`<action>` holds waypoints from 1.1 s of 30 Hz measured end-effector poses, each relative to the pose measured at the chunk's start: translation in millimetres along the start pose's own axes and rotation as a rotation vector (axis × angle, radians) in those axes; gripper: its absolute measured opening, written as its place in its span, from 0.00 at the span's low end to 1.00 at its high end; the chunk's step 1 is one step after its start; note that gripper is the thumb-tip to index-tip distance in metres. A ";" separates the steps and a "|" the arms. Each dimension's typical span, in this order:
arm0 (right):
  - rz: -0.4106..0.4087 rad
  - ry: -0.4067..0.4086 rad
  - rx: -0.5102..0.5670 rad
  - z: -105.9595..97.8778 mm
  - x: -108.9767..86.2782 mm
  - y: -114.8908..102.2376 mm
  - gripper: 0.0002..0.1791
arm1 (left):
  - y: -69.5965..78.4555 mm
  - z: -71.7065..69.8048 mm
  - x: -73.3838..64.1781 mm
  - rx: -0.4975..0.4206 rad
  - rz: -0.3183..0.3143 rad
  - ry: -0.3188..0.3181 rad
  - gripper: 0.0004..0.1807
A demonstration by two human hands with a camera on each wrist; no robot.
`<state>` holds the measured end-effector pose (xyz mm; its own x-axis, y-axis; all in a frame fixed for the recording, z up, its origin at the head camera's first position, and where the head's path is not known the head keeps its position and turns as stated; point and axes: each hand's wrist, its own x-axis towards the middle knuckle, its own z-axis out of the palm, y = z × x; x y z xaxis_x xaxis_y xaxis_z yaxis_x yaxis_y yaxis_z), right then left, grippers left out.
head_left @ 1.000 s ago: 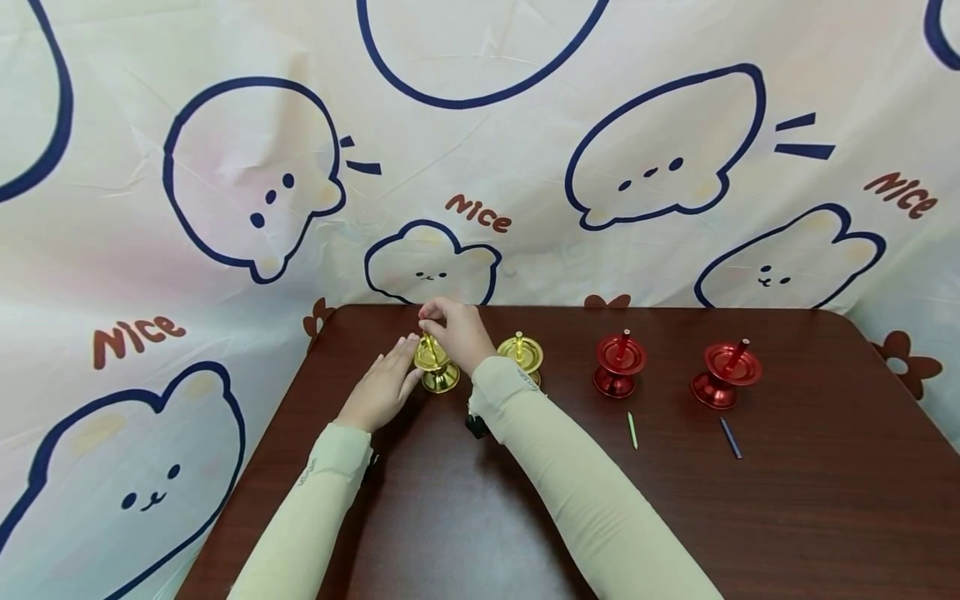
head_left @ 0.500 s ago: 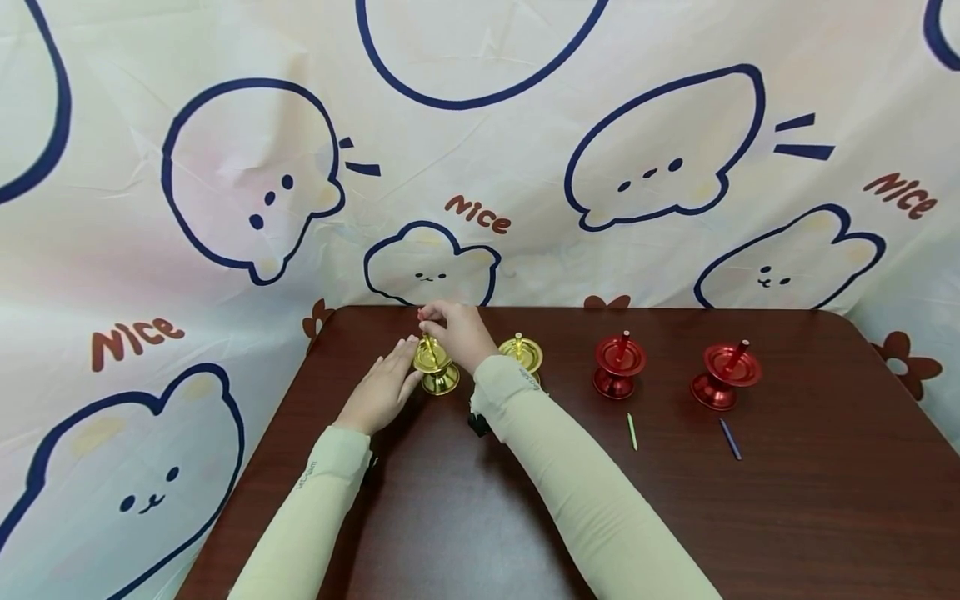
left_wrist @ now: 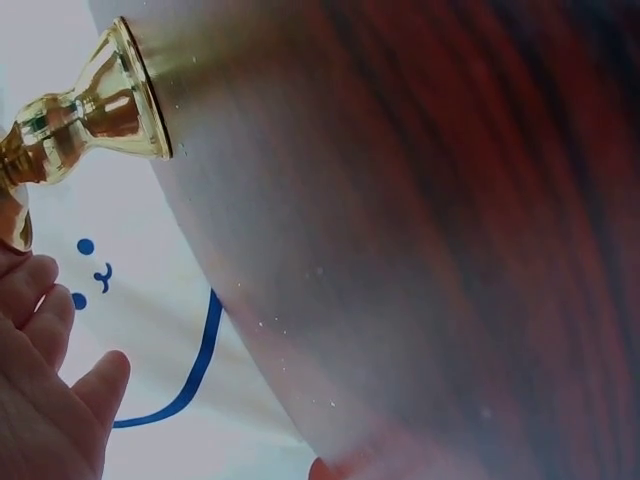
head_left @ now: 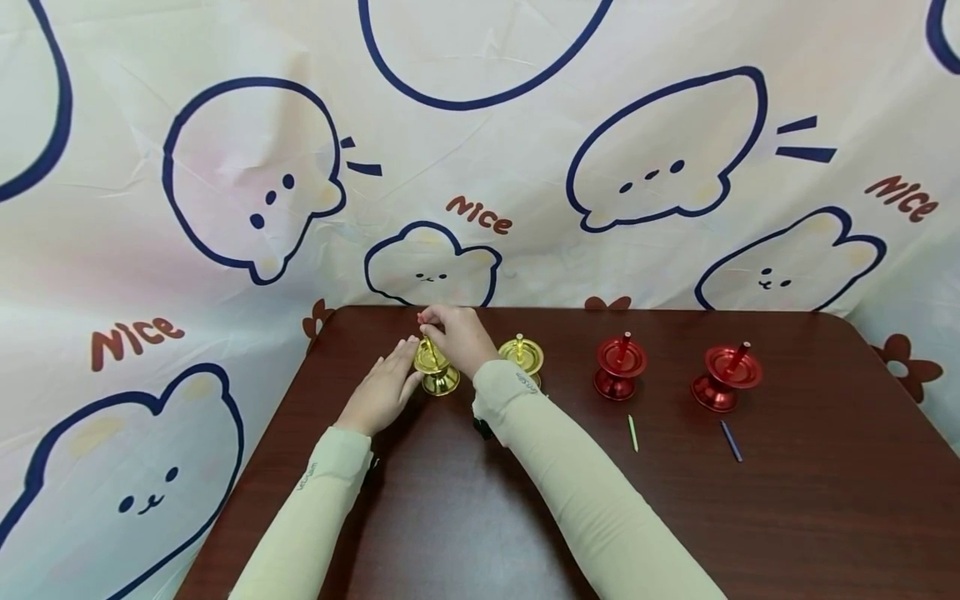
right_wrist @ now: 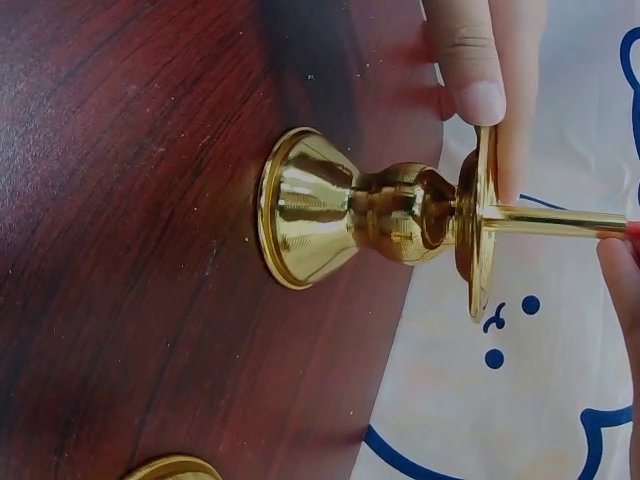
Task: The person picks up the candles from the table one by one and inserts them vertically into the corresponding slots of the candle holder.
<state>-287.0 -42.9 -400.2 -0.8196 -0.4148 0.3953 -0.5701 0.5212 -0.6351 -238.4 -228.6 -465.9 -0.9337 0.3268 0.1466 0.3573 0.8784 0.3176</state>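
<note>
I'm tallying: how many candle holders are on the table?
4, left to right: first gold holder at the left hand, second gold holder partly behind the right sleeve, red holder, last red holder.

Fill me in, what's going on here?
Someone is handling the leftmost gold holder: left-hand grip touches its dish rim, right-hand grip pinches a small red piece at the top of its tube. Another gold holder and two red holders stand to the right; a green stick and a blue stick lie in front of the red ones.
</note>
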 end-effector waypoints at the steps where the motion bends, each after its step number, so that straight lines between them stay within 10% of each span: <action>1: -0.004 0.003 -0.003 0.1 -0.3 -0.2 0.09 | -0.2 0.2 0.1 0.000 0.000 0.002 0.34; 33: 0.084 0.030 0.147 2.4 -8.9 0.1 0.11 | 4.3 -3.4 -1.0 -0.048 -0.026 -0.018 0.35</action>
<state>-279.7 -40.9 -405.4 -0.8668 -0.3508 0.3544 -0.4863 0.4373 -0.7565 -235.8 -226.3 -461.5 -0.9429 0.3105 0.1204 0.3329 0.8693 0.3654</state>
